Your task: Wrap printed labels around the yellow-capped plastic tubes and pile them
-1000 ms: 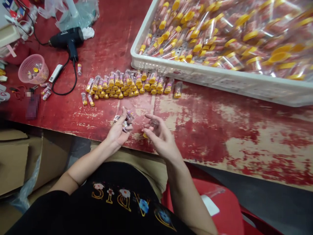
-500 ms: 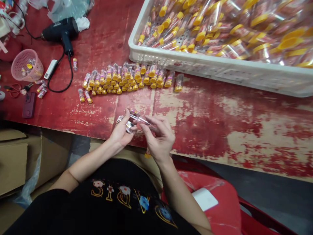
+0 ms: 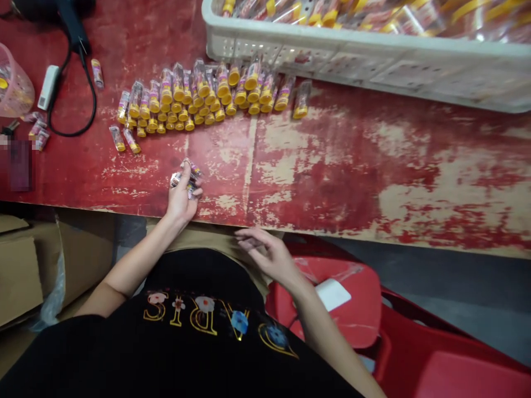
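My left hand (image 3: 182,202) is closed around a small bunch of shiny printed plastic wrappers (image 3: 192,188), just above the table's front edge. Beyond it lies a dense pile of small clear tubes (image 3: 188,102) with yellow caps and pink-purple labels. Two more capped tubes (image 3: 124,139) lie a little apart at the pile's near left. My right hand (image 3: 267,251) is off the table's front edge, over my lap. Its fingers are apart and nothing shows in them.
A white crate (image 3: 357,61) of larger yellow-capped tubes stands at the back right of the worn red table (image 3: 332,182). A black heat gun (image 3: 74,33), its cord and a pink basket (image 3: 12,83) are on the left. Cardboard boxes (image 3: 20,271) and a red stool (image 3: 352,315) flank me.
My right hand has let go of the clear tube and drawn back toward my lap. The left still grips its bunch. The view has shifted, so the table things appear higher up.
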{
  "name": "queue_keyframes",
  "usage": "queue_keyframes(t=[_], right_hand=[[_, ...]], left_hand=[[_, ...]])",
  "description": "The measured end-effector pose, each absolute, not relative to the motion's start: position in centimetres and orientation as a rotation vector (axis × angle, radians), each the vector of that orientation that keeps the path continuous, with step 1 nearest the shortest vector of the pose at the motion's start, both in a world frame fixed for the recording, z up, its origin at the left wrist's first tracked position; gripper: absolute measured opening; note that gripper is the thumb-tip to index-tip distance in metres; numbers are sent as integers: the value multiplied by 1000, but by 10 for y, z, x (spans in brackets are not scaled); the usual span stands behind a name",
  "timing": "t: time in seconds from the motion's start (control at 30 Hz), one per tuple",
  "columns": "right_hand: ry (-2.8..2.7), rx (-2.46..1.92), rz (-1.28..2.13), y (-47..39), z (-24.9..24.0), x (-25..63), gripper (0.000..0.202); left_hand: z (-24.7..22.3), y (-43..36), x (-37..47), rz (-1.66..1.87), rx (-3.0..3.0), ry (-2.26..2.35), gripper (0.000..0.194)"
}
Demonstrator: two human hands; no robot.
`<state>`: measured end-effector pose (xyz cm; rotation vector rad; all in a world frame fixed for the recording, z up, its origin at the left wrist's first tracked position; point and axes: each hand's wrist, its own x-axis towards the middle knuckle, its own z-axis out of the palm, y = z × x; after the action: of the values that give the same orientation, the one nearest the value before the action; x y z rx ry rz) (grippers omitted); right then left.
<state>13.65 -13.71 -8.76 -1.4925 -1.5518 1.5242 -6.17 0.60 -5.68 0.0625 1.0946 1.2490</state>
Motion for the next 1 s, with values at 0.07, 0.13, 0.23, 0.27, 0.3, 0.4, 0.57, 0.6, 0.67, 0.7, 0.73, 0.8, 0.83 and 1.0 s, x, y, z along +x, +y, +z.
queue_keyframes(t=[0.07,0.13,0.23,0.27,0.3,0.4,0.57,0.6,0.67,0.7,0.73,0.8,0.83,1.0], right_hand=[[-1777,-1637,1361,-143,-107,118,35],[-1883,-1741,1312,-137,-129,101,37],[-1820,-1803,1311,-111,-157,89,32],[-1787,-1814,1300,-101,-164,89,31],[-1748,-1820,1287,-93,-168,91,29],[-1629,-1796,1260,-87,-169,103,26],[-1419,-1660,1316,-143,-127,129,26],[-1278,-1608,1352,-154,-114,132,30],[-919,-1474,1405,-168,-90,133,38],[-764,-1411,1411,-169,-79,131,41],[-664,-1369,1401,-168,-70,129,42],[-628,-1358,1360,-159,-57,122,41],[-638,-1359,1346,-154,-53,119,39],[-609,-1267,1391,-133,-44,108,39]], left_hand=[[-57,7,-61,1232,81,1126,32],[-56,8,-60,1224,93,1148,31],[-54,7,-60,1219,120,1139,30],[-54,7,-61,1216,129,1137,30],[-53,6,-62,1213,137,1142,30],[-51,2,-67,1209,155,1176,32],[-38,-25,-77,1091,438,1201,31],[-35,-35,-76,1031,572,1204,32],[-26,-54,-70,832,842,1153,29],[-22,-64,-66,731,941,1106,30],[-19,-72,-60,646,1005,1055,35],[-14,-84,-49,592,1061,984,43],[-12,-86,-44,620,1070,986,42],[-12,-77,-34,778,1074,1024,27]])
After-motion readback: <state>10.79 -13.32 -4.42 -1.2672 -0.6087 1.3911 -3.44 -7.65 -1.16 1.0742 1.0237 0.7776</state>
